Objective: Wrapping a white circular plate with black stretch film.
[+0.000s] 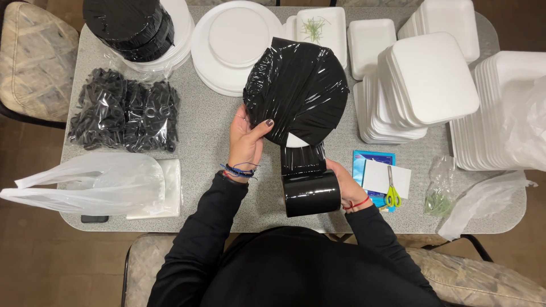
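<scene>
My left hand (pixel 245 139) grips the left edge of a round white plate wrapped in glossy black film (pixel 298 91), held upright above the table. A strip of the film runs down from the plate to a roll of black wrap (pixel 311 192). My right hand (pixel 348 190) holds that roll from its right side, near the table's front edge. A small patch of white plate shows at the bottom of the wrapped disc.
On the grey table (pixel 216 122) lie stacks of white foam plates (pixel 236 42) and trays (pixel 424 85), a black wrapped stack (pixel 131 25), bagged black rings (pixel 122 111), a clear plastic bag (pixel 94 182), green-handled scissors (pixel 391 193) on paper, and a small bag of greens (pixel 439 196).
</scene>
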